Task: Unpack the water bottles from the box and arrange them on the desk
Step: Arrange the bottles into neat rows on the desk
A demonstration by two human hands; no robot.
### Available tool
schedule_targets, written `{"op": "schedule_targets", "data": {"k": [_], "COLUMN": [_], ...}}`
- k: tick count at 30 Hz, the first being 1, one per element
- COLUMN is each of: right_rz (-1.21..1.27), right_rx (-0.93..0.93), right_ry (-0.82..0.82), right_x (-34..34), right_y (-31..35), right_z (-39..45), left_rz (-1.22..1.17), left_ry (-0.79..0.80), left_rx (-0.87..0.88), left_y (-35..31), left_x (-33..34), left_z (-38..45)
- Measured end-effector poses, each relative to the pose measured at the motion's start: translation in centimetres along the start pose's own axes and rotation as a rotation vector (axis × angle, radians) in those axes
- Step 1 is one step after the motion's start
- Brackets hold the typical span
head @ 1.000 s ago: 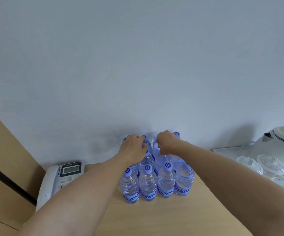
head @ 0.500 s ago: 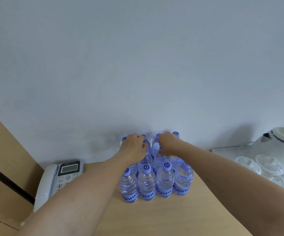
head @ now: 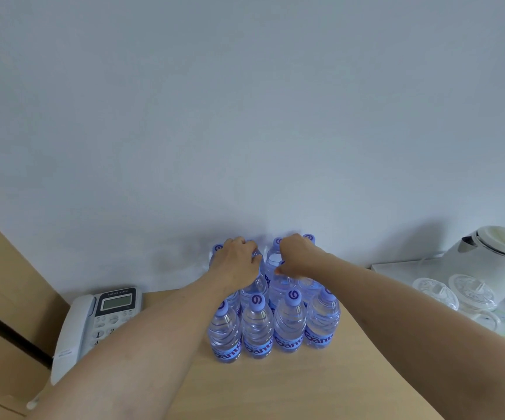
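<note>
Several clear water bottles (head: 257, 325) with blue caps and blue labels stand upright in tight rows on the wooden desk (head: 290, 386), reaching back to the wall. My left hand (head: 239, 262) is curled over the top of a bottle in a rear row, left of centre. My right hand (head: 295, 256) is closed over the top of a rear bottle (head: 274, 259) just to the right. Both hands hide the caps they cover. No box is in view.
A white desk phone (head: 93, 322) lies at the left, beside a wooden panel (head: 5, 286). At the right, a white kettle (head: 487, 259) and upturned glass cups (head: 457, 292) sit on a white tray (head: 396, 268). The wall is right behind the bottles.
Both hands stay on the rear bottle tops with only a slight shift; the view has barely drifted.
</note>
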State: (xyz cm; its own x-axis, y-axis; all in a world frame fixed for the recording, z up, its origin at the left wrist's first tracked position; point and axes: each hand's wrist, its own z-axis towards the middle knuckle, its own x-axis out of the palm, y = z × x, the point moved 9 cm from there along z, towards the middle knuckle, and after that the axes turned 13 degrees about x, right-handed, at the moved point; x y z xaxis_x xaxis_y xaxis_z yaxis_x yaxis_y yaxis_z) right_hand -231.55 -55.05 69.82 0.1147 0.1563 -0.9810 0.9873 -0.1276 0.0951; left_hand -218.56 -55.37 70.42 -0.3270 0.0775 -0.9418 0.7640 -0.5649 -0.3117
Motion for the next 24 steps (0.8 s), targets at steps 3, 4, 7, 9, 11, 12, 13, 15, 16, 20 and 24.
{"op": "schedule_targets", "data": {"k": [3, 4, 7, 9, 11, 12, 13, 15, 16, 20, 24], "right_rz": [-0.029, -0.032, 0.040, 0.053, -0.023, -0.064, -0.097, -0.107, -0.096, -0.041, -0.035], "right_rx": [-0.028, -0.035, -0.014, 0.032, 0.064, 0.076, 0.082, 0.093, 0.097, 0.078, 0.053], "right_ry": [0.010, 0.011, -0.046, -0.111, -0.151, -0.149, -0.137, -0.095, -0.076, -0.022, 0.018], "right_x": [0.0, -0.1, -1.5, -2.8, -3.3, -3.1, -2.8, -1.7, -1.2, -0.3, -0.4], "right_y": [0.2, 0.2, -0.7, -2.1, -3.4, -4.0, -4.5, -5.5, -5.9, -6.4, -6.1], "right_z": [-0.1, -0.1, 0.2, 0.4, 0.6, 0.5, 0.4, 0.3, 0.2, -0.1, -0.3], "left_rz": [0.003, 0.003, -0.003, 0.004, 0.008, 0.007, 0.006, 0.003, 0.002, 0.015, 0.015], "left_ry": [-0.010, -0.013, -0.012, -0.005, 0.008, 0.017, 0.024, 0.034, 0.036, 0.034, 0.009], "left_rx": [0.011, 0.013, 0.016, 0.016, 0.018, 0.019, 0.024, 0.045, 0.054, 0.073, 0.079], "left_y": [-0.3, -0.4, -0.7, -0.9, -1.5, -1.8, -2.2, -3.0, -3.4, -4.6, -5.1], "left_x": [0.0, 0.0, 0.0, 0.1, 0.4, 0.5, 0.7, 1.1, 1.3, 1.9, 2.3], "left_z": [0.5, 0.6, 1.1, 1.5, 2.0, 2.3, 2.5, 3.1, 3.4, 4.1, 4.5]}}
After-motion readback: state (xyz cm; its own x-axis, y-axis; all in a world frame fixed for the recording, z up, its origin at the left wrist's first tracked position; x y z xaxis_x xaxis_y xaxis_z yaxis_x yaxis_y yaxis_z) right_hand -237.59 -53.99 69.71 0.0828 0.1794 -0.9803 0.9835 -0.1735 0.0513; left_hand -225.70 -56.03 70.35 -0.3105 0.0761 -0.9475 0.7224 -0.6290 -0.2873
